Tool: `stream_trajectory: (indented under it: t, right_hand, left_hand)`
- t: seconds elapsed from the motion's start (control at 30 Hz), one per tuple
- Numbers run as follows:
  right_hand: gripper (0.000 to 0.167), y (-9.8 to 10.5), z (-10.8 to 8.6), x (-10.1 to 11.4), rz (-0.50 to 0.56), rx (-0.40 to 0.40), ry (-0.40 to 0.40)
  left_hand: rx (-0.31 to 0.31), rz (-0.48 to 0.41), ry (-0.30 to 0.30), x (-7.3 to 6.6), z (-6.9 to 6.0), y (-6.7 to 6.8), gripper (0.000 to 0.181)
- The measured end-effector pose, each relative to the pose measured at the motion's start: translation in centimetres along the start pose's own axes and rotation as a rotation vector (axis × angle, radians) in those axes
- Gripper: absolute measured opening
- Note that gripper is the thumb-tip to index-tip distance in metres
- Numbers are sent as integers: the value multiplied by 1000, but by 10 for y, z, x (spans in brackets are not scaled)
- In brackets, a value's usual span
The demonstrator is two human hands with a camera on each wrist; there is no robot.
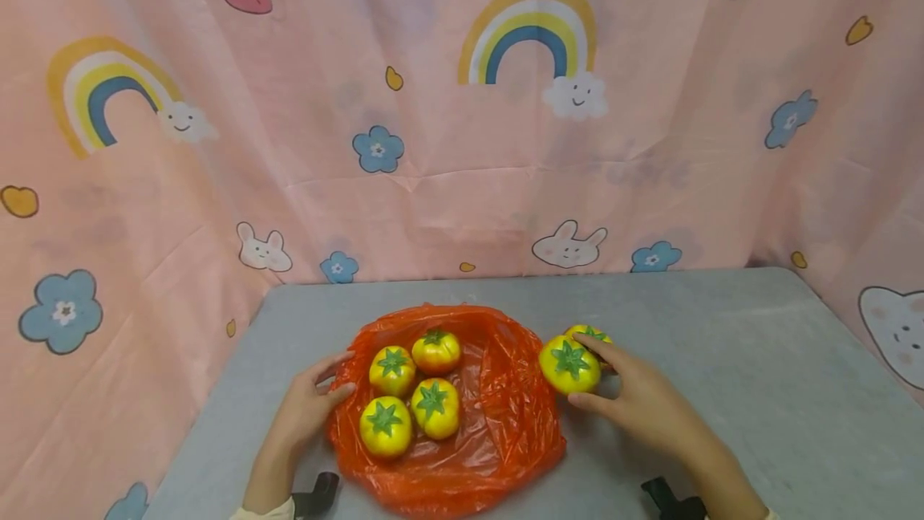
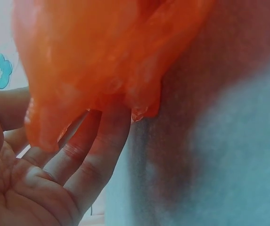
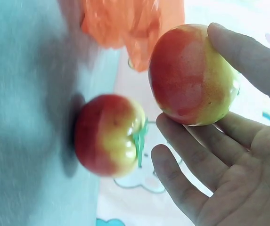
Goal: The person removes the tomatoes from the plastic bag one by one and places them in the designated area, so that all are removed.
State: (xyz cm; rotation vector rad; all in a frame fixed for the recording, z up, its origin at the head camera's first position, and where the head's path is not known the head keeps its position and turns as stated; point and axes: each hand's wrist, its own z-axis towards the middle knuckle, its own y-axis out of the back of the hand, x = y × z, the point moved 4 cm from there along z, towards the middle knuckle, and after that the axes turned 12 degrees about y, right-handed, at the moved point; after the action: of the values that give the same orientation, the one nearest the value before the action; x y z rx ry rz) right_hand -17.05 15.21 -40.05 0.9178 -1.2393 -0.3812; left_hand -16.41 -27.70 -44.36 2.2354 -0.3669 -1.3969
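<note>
An orange-red plastic bag (image 1: 472, 468) lies spread open on the table, with several yellow-and-red tomatoes (image 1: 435, 408) with green tops inside its left half. My left hand (image 1: 299, 416) holds the bag's left edge between thumb and fingers; the left wrist view shows the hand (image 2: 54, 183) with fingertips behind the film (image 2: 102, 52). At the bag's right edge, my right hand (image 1: 642, 400) grips a tomato (image 1: 569, 365). In the right wrist view the hand (image 3: 233, 165) holds that tomato (image 3: 191, 75) raised, while another tomato (image 3: 110, 135) stands on the table, partly hidden in the head view.
The grey table (image 1: 758, 359) extends to the right of the hands. Behind it hangs a pink printed cloth (image 1: 433, 215), which also runs along both sides. Dark straps (image 1: 315, 496) show at both wrists.
</note>
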Motion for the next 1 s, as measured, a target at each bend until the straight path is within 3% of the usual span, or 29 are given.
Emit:
stream_trajectory:
  t: [0.27, 0.43, 0.77, 1.0]
  right_hand:
    - [84, 20, -3, -20, -67, -84, 26]
    - [88, 33, -3, -35, -87, -103, -5]
    - [92, 45, -6, -70, -91, -111, -67]
    - [98, 43, -3, -89, -104, -92, -104]
  left_hand:
    - [-1, 22, 14, -1, 0, 0, 52]
    - [7, 13, 21, -3, 0, 0, 52]
    - [21, 16, 16, -4, -3, -1, 53]
    - [23, 9, 4, -7, -4, 2, 53]
